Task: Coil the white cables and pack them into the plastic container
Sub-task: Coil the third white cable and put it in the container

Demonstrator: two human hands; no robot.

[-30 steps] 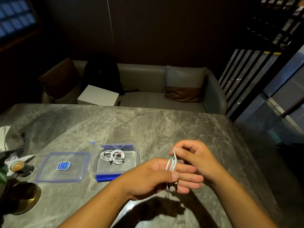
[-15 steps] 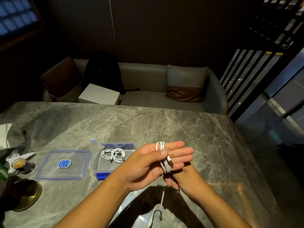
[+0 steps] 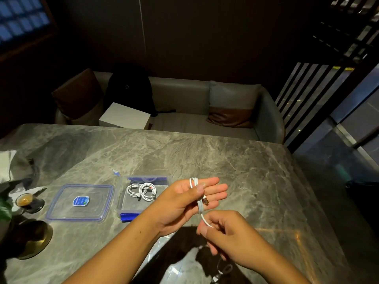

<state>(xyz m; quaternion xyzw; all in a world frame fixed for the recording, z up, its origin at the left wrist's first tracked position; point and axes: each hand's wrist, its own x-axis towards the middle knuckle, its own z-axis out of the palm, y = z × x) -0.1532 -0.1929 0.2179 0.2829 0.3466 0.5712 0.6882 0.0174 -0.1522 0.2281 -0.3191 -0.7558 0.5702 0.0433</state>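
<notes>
1. Holds white cable (image 3: 198, 202) in loops round the straight fingers of left hand (image 3: 180, 203), thumb pressing the turns down near the top. Pinches the free tail just below between thumb and curled fingers of right hand (image 3: 231, 236). Works above the near middle of the table (image 3: 225, 156).
2. Risks shedding loops off the fingertips on any lift of the thumb during a pull on the tail; offers no hook to catch them with fingers held straight.
3. Risks a tight, kinked coil by hauling too hard with the right; hard to slide off afterwards.
4. Seems to trail slack low and near, partly lost in shadow; could snag at the table edge and jerk the coil apart.
5. Must end in plastic container (image 3: 123, 203), just left of the hands, open, with coiled cables (image 3: 141, 191) already inside and lid (image 3: 80, 202) lying further left. Likely to spring open or tangle with those if dropped in loose.
</notes>
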